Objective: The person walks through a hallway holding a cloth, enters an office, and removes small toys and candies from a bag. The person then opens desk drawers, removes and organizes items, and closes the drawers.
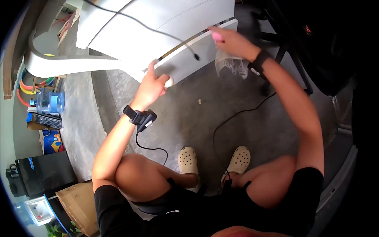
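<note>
A white drawer front (193,55) stands slightly pulled out from a white cabinet (158,23), with a narrow dark gap along its top. My left hand (150,87) is at the drawer's left corner, index finger stretched to the top edge, the other fingers curled round a small white round object (169,82). Near the right end of the drawer's top edge, my right hand (233,42) holds a pink object (217,36) and a crumpled clear plastic bag (231,65), which hangs below the palm. Its index finger reaches to the edge.
A black cable (158,31) with a plug hangs across the cabinet. A curved white support (71,66) extends left. Another cable (237,114) lies on the floor. On the left are a water bottle (51,102), a keyboard (48,121) and a cardboard box (77,205). A black chair is at right.
</note>
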Demonstrator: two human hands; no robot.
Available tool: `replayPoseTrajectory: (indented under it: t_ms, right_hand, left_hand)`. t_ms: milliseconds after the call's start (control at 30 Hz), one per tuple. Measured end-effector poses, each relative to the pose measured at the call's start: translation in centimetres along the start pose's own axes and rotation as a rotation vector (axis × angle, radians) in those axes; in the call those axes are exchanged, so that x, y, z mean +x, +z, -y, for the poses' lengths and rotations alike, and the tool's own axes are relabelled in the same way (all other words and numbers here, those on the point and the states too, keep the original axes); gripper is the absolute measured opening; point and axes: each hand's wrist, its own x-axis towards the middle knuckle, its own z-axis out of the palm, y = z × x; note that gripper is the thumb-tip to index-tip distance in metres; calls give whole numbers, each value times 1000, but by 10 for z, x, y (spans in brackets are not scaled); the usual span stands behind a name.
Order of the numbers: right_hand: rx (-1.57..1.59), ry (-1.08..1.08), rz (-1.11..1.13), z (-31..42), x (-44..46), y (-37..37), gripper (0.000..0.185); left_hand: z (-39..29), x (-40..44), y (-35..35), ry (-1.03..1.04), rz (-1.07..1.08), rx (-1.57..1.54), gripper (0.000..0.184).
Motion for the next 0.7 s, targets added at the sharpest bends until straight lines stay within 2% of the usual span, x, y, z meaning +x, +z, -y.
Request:
replayPoseTrajectory:
  t_ms: [33,67,100,200,333,433,700]
  right_hand:
    - [-13,52,49,1,2,-4,60]
    - [-21,109,102,4,1,-4,60]
    - [-29,166,158,9,1,-4,60]
    - [-44,145,98,20,-4,-7,55]
    - [6,66,144,10,-1,-10,41]
    - [48,89,217,21,-11,-23,34]
    - [8,165,389,63,-68,-60,26]
  left_hand:
    - [5,7,2,-10,-9,40,76]
    - [11,12,2,-24,50,-15,89]
    - [14,11,2,-9,49,41,88]
    - [21,5,9,9,28,131,90]
    - [13,7,5,-65,98,-16,80]
    - [12,-5,12,-69,126,93,76]
    - [-15,-37,3,-119,478,199,62]
